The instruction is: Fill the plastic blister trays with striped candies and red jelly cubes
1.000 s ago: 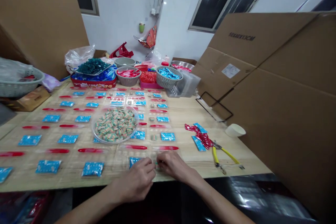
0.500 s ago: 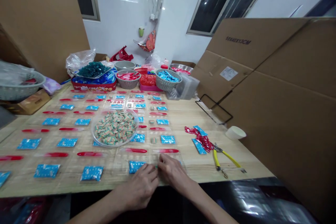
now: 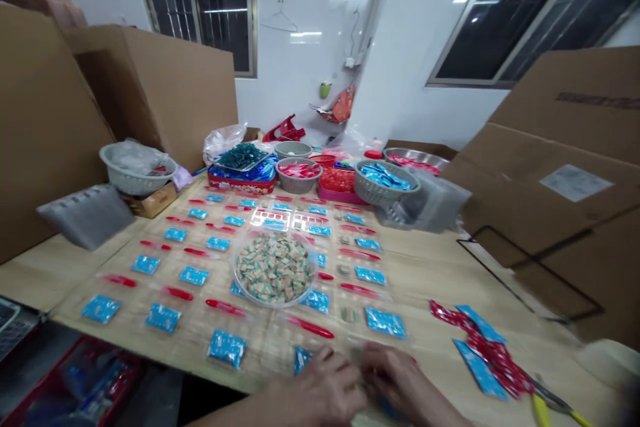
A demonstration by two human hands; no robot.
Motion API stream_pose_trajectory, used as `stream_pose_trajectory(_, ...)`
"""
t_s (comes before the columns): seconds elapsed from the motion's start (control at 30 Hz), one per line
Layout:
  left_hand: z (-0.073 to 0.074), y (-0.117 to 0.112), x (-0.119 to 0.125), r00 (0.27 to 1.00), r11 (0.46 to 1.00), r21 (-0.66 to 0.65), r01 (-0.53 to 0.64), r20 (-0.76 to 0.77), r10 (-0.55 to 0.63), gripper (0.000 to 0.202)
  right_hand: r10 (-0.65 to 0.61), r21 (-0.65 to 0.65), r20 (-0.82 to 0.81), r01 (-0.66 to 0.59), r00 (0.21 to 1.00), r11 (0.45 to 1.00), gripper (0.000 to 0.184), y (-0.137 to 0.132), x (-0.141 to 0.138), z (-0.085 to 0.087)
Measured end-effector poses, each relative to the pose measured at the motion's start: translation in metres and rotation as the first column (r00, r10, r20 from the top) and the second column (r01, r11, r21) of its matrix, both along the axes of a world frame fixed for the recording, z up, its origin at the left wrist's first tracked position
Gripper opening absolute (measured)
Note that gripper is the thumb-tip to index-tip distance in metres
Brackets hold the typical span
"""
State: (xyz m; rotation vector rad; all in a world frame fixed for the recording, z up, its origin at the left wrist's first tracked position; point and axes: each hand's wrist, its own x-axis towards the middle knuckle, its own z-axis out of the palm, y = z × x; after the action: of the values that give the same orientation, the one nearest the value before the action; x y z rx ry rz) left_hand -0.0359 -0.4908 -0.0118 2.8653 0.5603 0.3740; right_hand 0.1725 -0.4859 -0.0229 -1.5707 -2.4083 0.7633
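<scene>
Bare left hand [image 3: 325,392] and right hand [image 3: 403,383] sat close, apparently pinching something blurred, beside a blue foil packet [image 3: 303,359] rowed for easy reach

Mid-table, a clear round bowl [image 3: 235,273] heaped with striped candies [image 3: 274,269] | grey plastic basket [image 3: 384,185] of blue packets behind | yellow-handled pliers [image 3: 540,410] beside red and blue wrappers [image 3: 485,347] | cardboard sheets [image 3: 565,133] lean right, below a dark window [image 3: 510,13]

HEAD VIEW | lower centre: left hand [image 3: 320,392] just beside blue sachet [image 3: 303,359] | right hand [image 3: 400,383] near left hand | centre: clear bowl [image 3: 249,298] of striped wrapped candies [image 3: 274,270] | lower right: yellow-handled pliers [image 3: 543,410]
</scene>
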Motion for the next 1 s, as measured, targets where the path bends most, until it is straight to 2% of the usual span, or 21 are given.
stream_pose_trajectory(0.07,0.014,0.013,-0.019,0.981,0.983,-0.084,-0.162,0.089,0.169,0.017,0.008,0.0,-0.055,-0.008,0.998,1.0,0.021,0.02,-0.007,0.016)
stream_pose_trajectory(0.1,0.019,0.022,-0.03,0.955,0.958,-0.127,-0.255,0.125,0.271,0.011,0.019,0.015,-0.087,-0.018,0.996,1.0,0.021,0.031,-0.015,0.026)
stream_pose_trajectory(0.17,0.024,0.041,-0.055,0.861,0.872,-0.193,-0.451,0.166,0.481,0.01,0.047,0.071,-0.147,-0.037,0.988,0.997,0.018,0.052,-0.036,0.043)
stream_pose_trajectory(0.27,0.018,0.067,-0.086,0.715,0.731,-0.23,-0.642,0.164,0.68,0.017,0.18,0.178,-0.179,-0.148,0.967,0.973,0.018,0.082,-0.077,0.059)
stream_pose_trajectory(0.37,0.006,0.081,-0.101,0.655,0.666,-0.256,-0.7,0.139,0.742,0.02,0.366,0.19,-0.051,-0.351,0.929,0.917,0.023,0.105,-0.113,0.056)
stream_pose_trajectory(0.43,0.0,0.083,-0.104,0.649,0.656,-0.276,-0.703,0.13,0.75,0.022,0.432,0.168,0.079,-0.439,0.898,0.882,0.023,0.117,-0.129,0.047)
stream_pose_trajectory(0.53,-0.004,0.083,-0.102,0.646,0.649,-0.284,-0.705,0.119,0.754,0.02,0.468,0.151,0.212,-0.502,0.858,0.852,0.021,0.128,-0.141,0.033)
stream_pose_trajectory(0.67,-0.006,0.082,-0.102,0.622,0.633,-0.33,-0.7,0.154,0.768,0.022,0.489,0.081,0.205,-0.513,0.848,0.855,0.018,0.136,-0.14,0.034)
stream_pose_trajectory(0.77,-0.005,0.083,-0.103,0.583,0.607,-0.418,-0.676,0.2,0.787,0.023,0.461,-0.034,0.023,-0.46,0.887,0.887,0.017,0.141,-0.133,0.039)
stream_pose_trajectory(0.87,-0.002,0.087,-0.1,0.551,0.592,-0.551,-0.588,0.263,0.792,0.024,0.293,-0.152,-0.274,-0.342,0.916,0.928,0.016,0.146,-0.126,0.037)
stream_pose_trajectory(0.93,-0.002,0.093,-0.096,0.5,0.562,-0.699,-0.442,0.328,0.801,0.022,0.152,-0.212,-0.467,-0.277,0.871,0.937,0.015,0.148,-0.124,0.032)
stream_pose_trajectory(1.0,-0.003,0.1,-0.092,0.42,0.475,-0.853,-0.217,0.358,0.834,0.018,0.04,-0.245,-0.613,-0.238,0.789,0.94,0.017,0.148,-0.126,0.027)
